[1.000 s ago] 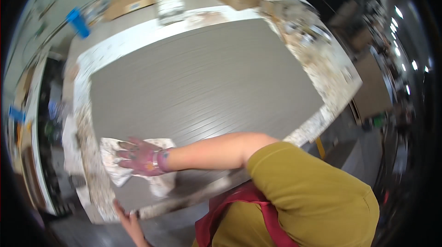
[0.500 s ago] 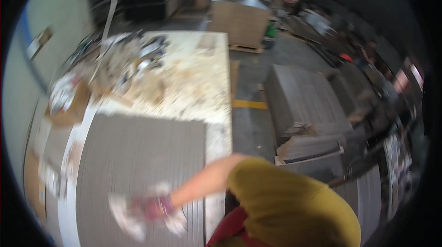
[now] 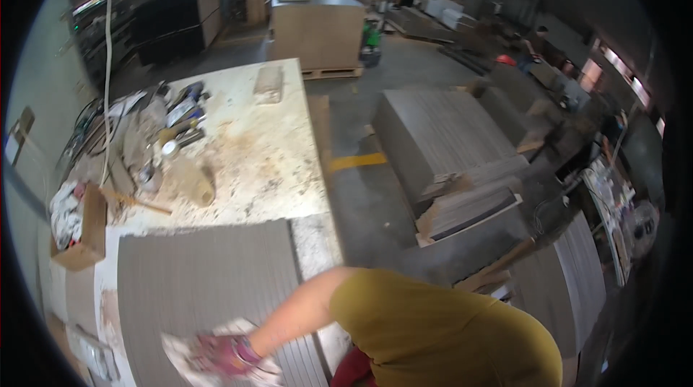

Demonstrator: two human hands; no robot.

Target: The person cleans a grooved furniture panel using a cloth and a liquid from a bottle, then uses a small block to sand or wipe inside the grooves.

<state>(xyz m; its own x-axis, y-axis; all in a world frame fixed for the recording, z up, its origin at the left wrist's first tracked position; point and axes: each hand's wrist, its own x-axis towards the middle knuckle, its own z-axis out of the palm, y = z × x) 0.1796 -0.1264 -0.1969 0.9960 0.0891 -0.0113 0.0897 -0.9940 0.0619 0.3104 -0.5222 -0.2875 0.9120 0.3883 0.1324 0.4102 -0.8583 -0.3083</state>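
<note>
Workshop surface (image 3: 267, 163) carried a grey panel (image 3: 209, 279); right hand (image 3: 220, 354), fingers spread flat, pressed a rag (image 3: 184, 354) at its near end; left hand unseen.

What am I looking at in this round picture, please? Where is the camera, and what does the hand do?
There is no machine here. A person wears a wide camera on the head, so the picture looks down and its edges bend. The arm in the mustard-yellow sleeve belongs to that person. One gloved hand presses a white cloth flat on a large grey ribbed panel; which hand it is I cannot tell, and the other is out of view. The panel lies on a stained white workbench. Further back on the bench lie cluttered tools, and a small cardboard box sits at its left edge. On the floor to the right are stacks of similar grey panels.
</note>
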